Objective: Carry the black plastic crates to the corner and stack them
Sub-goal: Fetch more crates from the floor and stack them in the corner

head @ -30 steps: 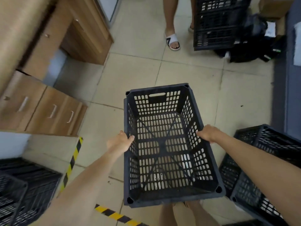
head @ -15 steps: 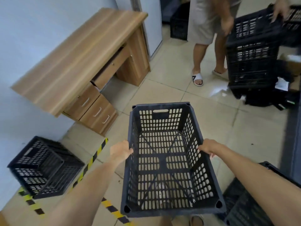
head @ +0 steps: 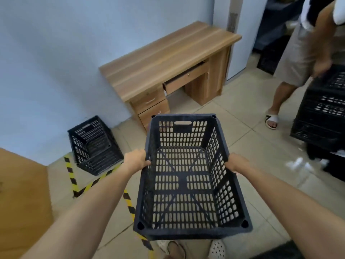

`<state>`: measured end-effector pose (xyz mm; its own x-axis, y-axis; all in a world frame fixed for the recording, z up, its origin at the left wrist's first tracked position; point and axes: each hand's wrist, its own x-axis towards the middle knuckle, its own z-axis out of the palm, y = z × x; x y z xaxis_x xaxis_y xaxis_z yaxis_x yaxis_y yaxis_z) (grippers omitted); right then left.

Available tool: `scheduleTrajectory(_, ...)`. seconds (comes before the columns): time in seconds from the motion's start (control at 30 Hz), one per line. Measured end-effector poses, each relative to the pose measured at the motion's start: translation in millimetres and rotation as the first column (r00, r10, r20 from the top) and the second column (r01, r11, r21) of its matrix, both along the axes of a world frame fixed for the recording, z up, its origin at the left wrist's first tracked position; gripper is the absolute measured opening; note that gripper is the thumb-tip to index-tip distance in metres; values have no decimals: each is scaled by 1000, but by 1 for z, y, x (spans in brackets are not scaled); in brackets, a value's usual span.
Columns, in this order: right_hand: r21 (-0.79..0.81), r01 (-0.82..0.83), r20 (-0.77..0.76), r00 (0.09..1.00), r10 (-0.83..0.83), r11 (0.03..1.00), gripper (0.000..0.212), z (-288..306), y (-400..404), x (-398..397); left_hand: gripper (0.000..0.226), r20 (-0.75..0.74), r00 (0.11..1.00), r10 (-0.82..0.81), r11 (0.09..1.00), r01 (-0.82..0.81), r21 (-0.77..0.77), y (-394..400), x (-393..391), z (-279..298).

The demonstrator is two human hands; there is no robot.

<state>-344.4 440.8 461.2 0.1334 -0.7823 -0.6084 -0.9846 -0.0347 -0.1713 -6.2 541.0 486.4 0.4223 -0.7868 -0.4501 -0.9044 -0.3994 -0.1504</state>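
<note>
Carried crate (head: pixel 186 176): held off the floor, long axis pointing away from the person.
Left hand (head: pixel 137 160): grips the left long rim.
Right hand (head: pixel 236 163): grips the right long rim.
Corner crate (head: pixel 94 144): on the floor against the wall, ahead-left of the carried crate, nearer the left hand.
Next move (judged): swing left, lower onto it.

The carried crate (head: pixel 188 176) hung in front of the person, above the floor, with the left hand (head: pixel 137 160) on its left rim and the right hand (head: pixel 236 163) on its right rim. To the left of the carried crate and farther off, a second crate (head: pixel 94 144) sat on the floor against the wall, left of the desk (head: pixel 168 58). The desk stood behind the carried crate. To its right, a stack of crates (head: pixel 323 116) stood beside another person (head: pixel 300 58).
</note>
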Motion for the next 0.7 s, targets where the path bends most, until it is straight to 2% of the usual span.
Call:
scheduleTrajectory(0.23, 5, -221, -29, 975, 221, 975, 36, 15, 8, 100, 44, -10, 987, 159, 987, -159, -27, 68, 75, 19)
scheduleTrajectory(0.37, 15, -334, -52, 941, 334, 943, 33, 22, 25, 180, 42, -7, 968, 250, 968, -250, -7, 120, 132, 23)
scheduleTrajectory(0.57, 29, -493, -10, 869, 494, 869, 33, 37, 59, 309, 34, -52, 935, 352, 935, -354, -22, 193, 228, 37)
scheduleTrajectory(0.7, 30, -550, 19, 835, 550, 835, 34, 50, 82, 385, 30, 28, 907, 420, 907, -419, -48, 238, 287, 55)
